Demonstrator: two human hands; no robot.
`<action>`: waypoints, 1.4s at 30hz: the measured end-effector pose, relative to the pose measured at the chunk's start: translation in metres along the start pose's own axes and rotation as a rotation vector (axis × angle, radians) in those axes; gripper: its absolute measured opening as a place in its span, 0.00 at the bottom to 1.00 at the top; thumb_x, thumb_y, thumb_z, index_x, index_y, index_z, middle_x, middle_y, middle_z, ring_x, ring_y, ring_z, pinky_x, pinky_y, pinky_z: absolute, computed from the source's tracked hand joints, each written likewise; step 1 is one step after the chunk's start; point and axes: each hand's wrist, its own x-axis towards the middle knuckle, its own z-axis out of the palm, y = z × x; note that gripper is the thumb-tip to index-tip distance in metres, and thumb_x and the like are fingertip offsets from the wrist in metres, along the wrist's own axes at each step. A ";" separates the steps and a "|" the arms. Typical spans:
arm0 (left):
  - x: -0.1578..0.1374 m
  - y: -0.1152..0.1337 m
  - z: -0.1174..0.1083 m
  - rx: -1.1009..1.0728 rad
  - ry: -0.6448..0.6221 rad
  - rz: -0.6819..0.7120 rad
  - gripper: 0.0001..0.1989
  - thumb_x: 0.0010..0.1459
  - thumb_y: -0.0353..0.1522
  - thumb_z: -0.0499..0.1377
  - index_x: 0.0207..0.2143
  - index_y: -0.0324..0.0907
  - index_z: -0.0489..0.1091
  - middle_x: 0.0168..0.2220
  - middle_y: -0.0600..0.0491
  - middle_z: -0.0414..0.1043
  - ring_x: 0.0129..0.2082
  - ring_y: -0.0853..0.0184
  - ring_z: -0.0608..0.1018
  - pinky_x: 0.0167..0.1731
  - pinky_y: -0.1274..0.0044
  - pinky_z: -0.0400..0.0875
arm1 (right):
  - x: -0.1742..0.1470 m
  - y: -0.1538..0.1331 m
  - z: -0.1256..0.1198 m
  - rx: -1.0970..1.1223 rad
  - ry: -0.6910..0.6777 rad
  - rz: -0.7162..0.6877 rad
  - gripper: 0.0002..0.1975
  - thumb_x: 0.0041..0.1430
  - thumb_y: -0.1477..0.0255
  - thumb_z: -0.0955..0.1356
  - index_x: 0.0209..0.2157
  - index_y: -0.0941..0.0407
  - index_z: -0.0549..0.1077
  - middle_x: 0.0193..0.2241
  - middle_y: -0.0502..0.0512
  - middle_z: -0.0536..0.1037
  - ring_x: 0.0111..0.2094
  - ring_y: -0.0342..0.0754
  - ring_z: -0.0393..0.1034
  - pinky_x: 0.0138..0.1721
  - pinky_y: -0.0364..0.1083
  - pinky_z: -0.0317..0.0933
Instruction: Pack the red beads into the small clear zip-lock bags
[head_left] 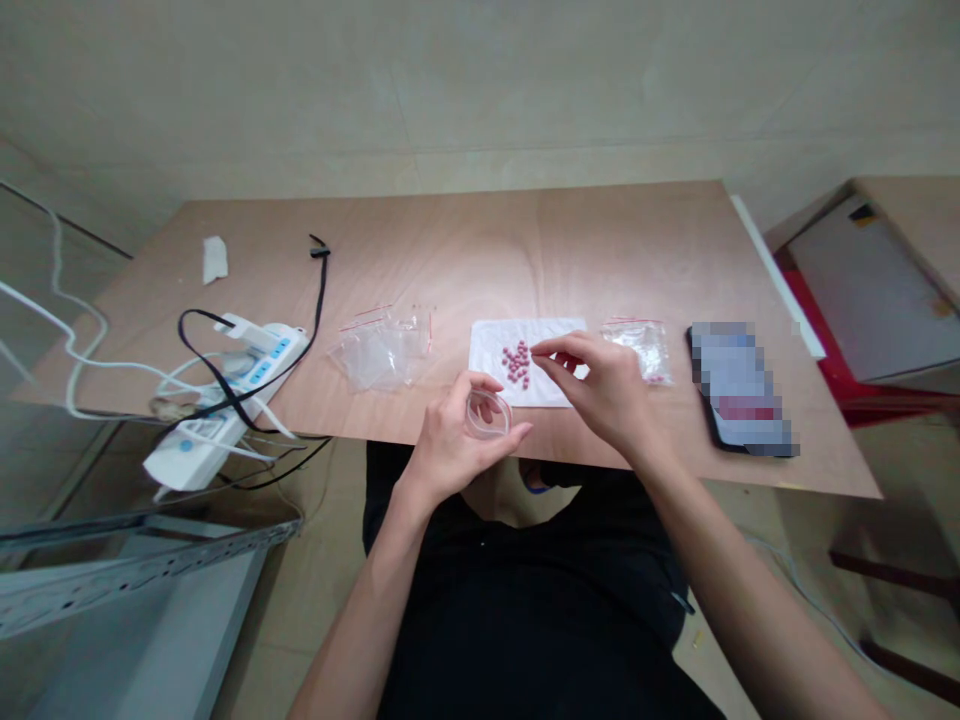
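My left hand (457, 430) is wrapped round a small clear plastic cup (489, 414), held at the table's front edge with its opening up. My right hand (596, 380) has its thumb and forefinger pinched together just right of a cluster of pink beads (516, 364). What the pinch holds, if anything, is too small to make out. The beads lie loose on a white sheet (487, 340), which the right hand partly covers. Close behind that hand lies a clear zip bag (645, 345) with a few pink pieces at its lower edge.
Clear zip bags (382, 350) lie left of the sheet. A phone (742, 390) rests at the table's right. On the left are a white power strip (225, 410) with tangled cables, a black cable (324, 285) and a white scrap (214, 259). A wall stands behind the table.
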 end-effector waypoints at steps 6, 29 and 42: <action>0.007 0.012 0.010 -0.108 -0.006 -0.001 0.20 0.44 0.33 0.68 0.39 0.43 0.65 0.34 0.56 0.75 0.31 0.70 0.78 0.30 0.80 0.72 | -0.017 -0.050 -0.025 0.025 -0.300 -0.273 0.08 0.62 0.79 0.65 0.37 0.59 0.78 0.37 0.58 0.79 0.36 0.46 0.74 0.35 0.43 0.65; -0.008 -0.004 0.002 -0.111 0.083 -0.052 0.20 0.47 0.35 0.69 0.39 0.41 0.66 0.31 0.56 0.72 0.27 0.73 0.76 0.30 0.81 0.72 | -0.019 0.024 0.043 -0.229 -0.057 0.212 0.06 0.57 0.70 0.70 0.31 0.57 0.77 0.31 0.59 0.76 0.33 0.51 0.70 0.36 0.48 0.62; -0.003 0.003 0.008 -0.199 0.029 -0.041 0.21 0.46 0.32 0.69 0.41 0.43 0.65 0.36 0.54 0.75 0.32 0.70 0.79 0.32 0.80 0.73 | -0.027 -0.044 -0.001 0.176 -0.050 -0.054 0.07 0.60 0.70 0.69 0.33 0.57 0.78 0.27 0.51 0.72 0.28 0.41 0.65 0.31 0.42 0.61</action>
